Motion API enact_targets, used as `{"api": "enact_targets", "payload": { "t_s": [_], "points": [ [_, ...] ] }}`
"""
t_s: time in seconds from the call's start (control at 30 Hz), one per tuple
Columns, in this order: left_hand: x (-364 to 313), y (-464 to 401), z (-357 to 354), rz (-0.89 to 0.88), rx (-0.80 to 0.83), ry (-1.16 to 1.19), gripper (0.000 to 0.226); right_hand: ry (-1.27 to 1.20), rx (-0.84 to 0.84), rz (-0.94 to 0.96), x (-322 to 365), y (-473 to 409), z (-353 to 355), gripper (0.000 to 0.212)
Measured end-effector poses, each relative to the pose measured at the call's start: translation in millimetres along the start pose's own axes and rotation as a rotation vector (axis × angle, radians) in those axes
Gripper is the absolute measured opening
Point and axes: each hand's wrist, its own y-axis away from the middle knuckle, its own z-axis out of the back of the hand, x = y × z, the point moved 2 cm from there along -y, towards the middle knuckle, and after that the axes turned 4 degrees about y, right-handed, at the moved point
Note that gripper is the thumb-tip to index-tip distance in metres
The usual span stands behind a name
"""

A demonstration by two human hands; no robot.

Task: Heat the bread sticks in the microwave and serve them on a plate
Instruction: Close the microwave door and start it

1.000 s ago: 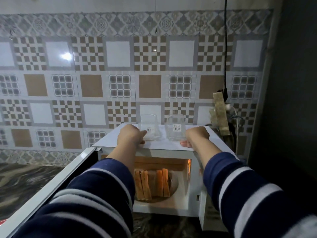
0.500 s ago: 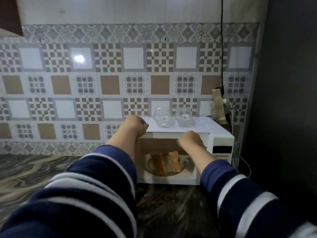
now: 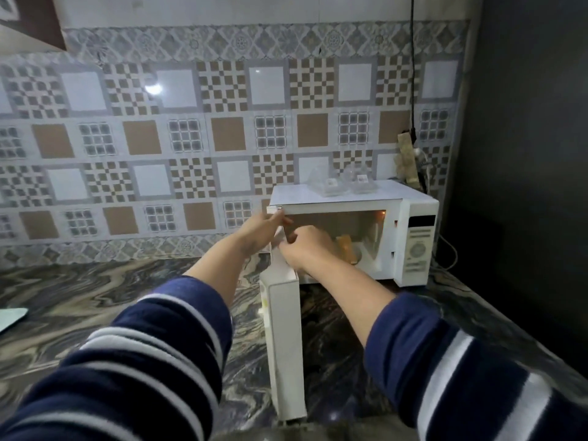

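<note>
A white microwave (image 3: 416, 237) stands on the marbled counter (image 3: 95, 297) at the right, lit inside. Its door (image 3: 286, 345) is swung wide open toward me, edge-on. Orange-brown bread sticks (image 3: 345, 248) lie inside the cavity, partly hidden behind my right hand. My left hand (image 3: 259, 229) reaches to the door's top hinge corner, fingers stretched flat against it. My right hand (image 3: 307, 249) is in front of the cavity, fingers curled on the door's upper edge. Whether a plate lies under the bread sticks is hidden.
Two clear glass containers (image 3: 331, 186) (image 3: 361, 183) sit on the microwave's top. A power strip with a black cable (image 3: 407, 160) hangs on the tiled wall behind it. A dark wall (image 3: 525, 186) closes the right side. A pale flat object (image 3: 9, 316) pokes in at the left edge.
The view has pulled back and to the left. Both hands have come down from the microwave's top to the upper edge of the open door.
</note>
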Motion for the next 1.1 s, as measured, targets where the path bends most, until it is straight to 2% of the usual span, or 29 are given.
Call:
{"api": "enact_targets", "payload": {
  "t_s": [0.23, 0.4, 0.5, 0.6, 0.73, 0.9, 1.1],
  "points": [
    [14, 7, -9, -0.011, -0.038, 0.133, 0.055, 0.077, 0.038, 0.047, 5, 27, 3, 0.046],
    [10, -3, -32, -0.138, -0.058, -0.123, 0.05, 0.138, 0.012, -0.03, -19, 24, 22, 0.025],
    [5, -11, -54, -0.233, -0.072, -0.267, 0.05, 0.198, -0.073, -0.061, -44, 17, 35, 0.032],
    [-4, -23, -79, -0.336, -0.087, -0.392, 0.052, 0.337, -0.227, -0.005, -74, 8, 48, 0.033],
    [-13, -44, -111, -0.296, -0.155, -0.553, 0.061, 0.351, -0.387, 0.036, -121, -19, 54, 0.031],
    [-24, -72, -139, -0.285, -0.231, -0.666, 0.068, 0.393, -0.355, 0.152, -176, -69, 62, 0.044],
    [-33, -100, -165, -0.238, -0.32, -0.748, 0.069, 0.476, -0.371, 0.222, -226, -130, 75, 0.045]
  ]
}}
